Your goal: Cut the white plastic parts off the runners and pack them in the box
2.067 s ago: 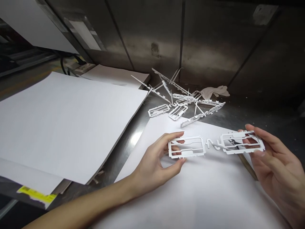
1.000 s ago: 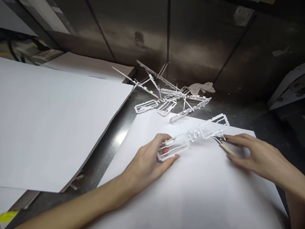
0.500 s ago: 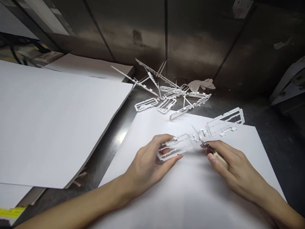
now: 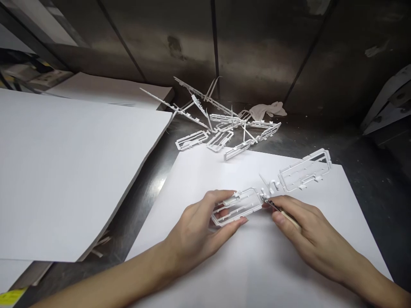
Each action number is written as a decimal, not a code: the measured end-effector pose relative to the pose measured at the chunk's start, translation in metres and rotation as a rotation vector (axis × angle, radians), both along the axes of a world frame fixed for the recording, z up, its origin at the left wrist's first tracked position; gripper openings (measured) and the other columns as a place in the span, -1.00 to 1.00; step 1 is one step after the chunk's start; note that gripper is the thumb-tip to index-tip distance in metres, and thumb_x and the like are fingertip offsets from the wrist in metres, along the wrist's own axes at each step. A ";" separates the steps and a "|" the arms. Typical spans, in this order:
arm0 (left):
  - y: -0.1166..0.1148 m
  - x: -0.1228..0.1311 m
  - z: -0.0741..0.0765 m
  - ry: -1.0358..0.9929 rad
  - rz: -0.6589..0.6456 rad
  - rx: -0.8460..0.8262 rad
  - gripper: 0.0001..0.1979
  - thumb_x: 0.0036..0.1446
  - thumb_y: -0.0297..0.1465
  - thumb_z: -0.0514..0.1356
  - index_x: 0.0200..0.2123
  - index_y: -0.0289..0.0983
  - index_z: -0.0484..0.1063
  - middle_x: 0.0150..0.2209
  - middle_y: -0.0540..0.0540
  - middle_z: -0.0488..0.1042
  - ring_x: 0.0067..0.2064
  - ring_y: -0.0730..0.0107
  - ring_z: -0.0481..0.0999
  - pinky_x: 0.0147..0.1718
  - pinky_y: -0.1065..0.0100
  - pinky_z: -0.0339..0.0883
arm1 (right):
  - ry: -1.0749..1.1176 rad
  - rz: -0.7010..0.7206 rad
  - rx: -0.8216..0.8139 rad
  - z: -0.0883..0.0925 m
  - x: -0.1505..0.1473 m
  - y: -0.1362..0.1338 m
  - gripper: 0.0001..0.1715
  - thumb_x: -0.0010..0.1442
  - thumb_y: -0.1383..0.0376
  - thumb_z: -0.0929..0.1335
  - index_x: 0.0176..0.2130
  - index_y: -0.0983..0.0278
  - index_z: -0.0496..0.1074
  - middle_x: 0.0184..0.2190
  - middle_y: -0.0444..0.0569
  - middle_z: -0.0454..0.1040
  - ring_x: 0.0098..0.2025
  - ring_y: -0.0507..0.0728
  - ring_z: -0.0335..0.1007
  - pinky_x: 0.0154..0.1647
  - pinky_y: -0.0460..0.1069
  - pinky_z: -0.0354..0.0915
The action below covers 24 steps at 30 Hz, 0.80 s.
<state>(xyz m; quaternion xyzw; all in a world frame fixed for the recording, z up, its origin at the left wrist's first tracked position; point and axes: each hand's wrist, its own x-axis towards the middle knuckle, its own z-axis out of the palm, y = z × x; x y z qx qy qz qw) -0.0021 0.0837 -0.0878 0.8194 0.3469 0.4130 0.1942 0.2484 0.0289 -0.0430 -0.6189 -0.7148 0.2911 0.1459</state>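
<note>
My left hand (image 4: 199,231) pinches the near frame of a white moulded plastic part (image 4: 239,206), thumb and fingers closed round its edges. That frame joins through a curly sprue (image 4: 269,188) to a second white frame (image 4: 305,173) raised over the paper. My right hand (image 4: 308,239) is closed on small cutters (image 4: 272,206) with a pale handle. Their metal tip sits at the joint between the near frame and the sprue. Both hands work above a white sheet of paper (image 4: 257,265).
A heap of white plastic frames and sprue offcuts (image 4: 221,124) lies behind the sheet on the dark metal bench, with a crumpled white glove (image 4: 266,110) beside it. Large white sheets (image 4: 64,167) cover the left. A metal wall (image 4: 224,47) closes the back.
My right hand let go of the far frame, took up the cutters from the paper and brought their tip left to the sprue joint. The left hand kept its hold on the near frame.
</note>
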 end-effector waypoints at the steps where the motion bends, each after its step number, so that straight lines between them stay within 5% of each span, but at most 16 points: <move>1: 0.000 0.000 0.000 0.000 -0.005 -0.005 -0.68 0.39 -0.21 0.22 0.07 -0.25 0.29 -0.24 0.02 0.54 -0.42 0.60 0.54 -0.30 0.64 0.51 | 0.007 0.005 -0.001 0.000 0.000 0.000 -0.59 0.54 -0.01 0.15 0.12 0.03 0.43 -0.01 -0.11 0.56 0.09 0.16 0.50 0.05 0.05 0.39; 14: 0.000 0.002 0.000 0.030 -0.035 -0.109 -0.67 0.41 -0.16 0.18 0.09 -0.20 0.25 -0.19 -0.05 0.57 -0.38 0.50 0.63 -0.35 0.53 0.58 | 0.032 0.016 0.000 -0.002 -0.011 0.000 -0.61 0.55 0.10 0.12 -0.31 0.15 0.24 -0.44 -0.19 0.37 -0.43 0.08 0.30 -0.40 0.00 0.16; 20: -0.002 -0.001 -0.002 0.077 -0.043 -0.140 -0.63 0.40 -0.15 0.20 0.12 -0.20 0.24 -0.14 -0.07 0.59 -0.29 0.44 0.69 -0.29 0.51 0.60 | -0.022 0.016 0.034 -0.006 -0.009 0.000 -0.59 0.55 0.12 0.12 -0.35 0.15 0.19 -0.51 -0.22 0.32 -0.52 0.06 0.22 -0.47 -0.01 0.11; 24: 0.003 -0.003 0.002 0.085 0.025 -0.076 -0.65 0.35 -0.25 0.27 0.09 -0.21 0.26 -0.15 -0.06 0.57 -0.26 0.42 0.67 -0.25 0.48 0.58 | -0.085 0.024 0.104 -0.012 -0.006 0.005 -0.63 0.54 0.10 0.13 -0.22 0.16 0.35 -0.39 -0.14 0.44 -0.40 0.10 0.36 -0.38 0.02 0.19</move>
